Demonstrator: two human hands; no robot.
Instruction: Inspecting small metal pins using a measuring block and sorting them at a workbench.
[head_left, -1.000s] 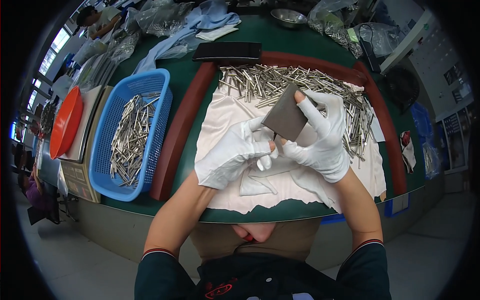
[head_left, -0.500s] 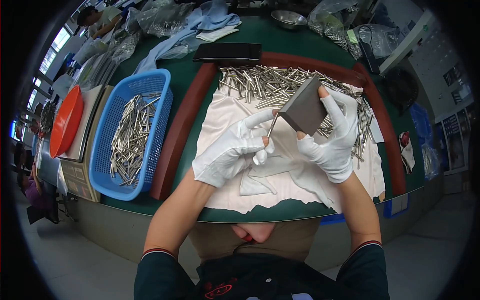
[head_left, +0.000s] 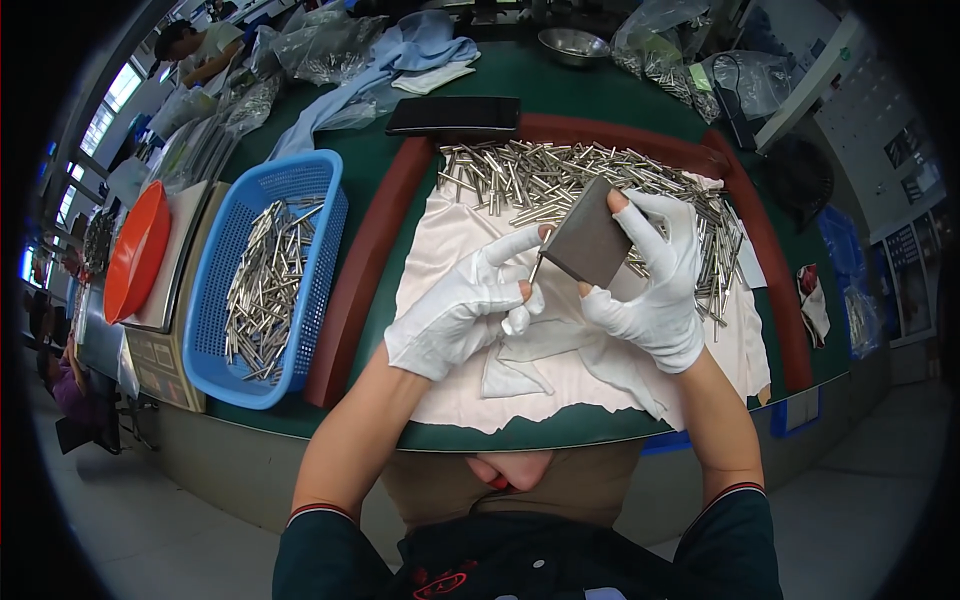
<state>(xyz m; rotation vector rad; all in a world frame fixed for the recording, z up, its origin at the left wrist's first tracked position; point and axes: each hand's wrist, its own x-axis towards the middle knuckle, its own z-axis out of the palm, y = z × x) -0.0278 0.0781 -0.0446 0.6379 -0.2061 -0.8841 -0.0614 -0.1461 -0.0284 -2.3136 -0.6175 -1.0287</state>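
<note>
A slim metal pin (head_left: 535, 268) is pinched between the bare fingertips of my left hand (head_left: 462, 298), which wears a white glove. My gloved right hand (head_left: 655, 285) grips a dark grey rectangular block (head_left: 590, 238) by its edges, thumb below and index finger on top. The block is tilted, and its left edge meets the pin or lies very close to it. Behind both hands a heap of similar metal pins (head_left: 545, 165) spreads over a pale pink cloth (head_left: 425, 255). Beneath my hands lies a crumpled white cloth (head_left: 570, 355).
Dark red wooden rails (head_left: 372, 270) frame the cloth on the green table (head_left: 560, 90). At left stand a blue plastic basket (head_left: 335, 215) of metal pins and an orange bowl (head_left: 138, 250). A black phone-like slab (head_left: 455, 115) and a metal bowl (head_left: 573, 45) sit farther back.
The block and my right hand have shifted left and slightly down, toward the pin. My left hand holds the pin nearly where it was, slightly lower.
</note>
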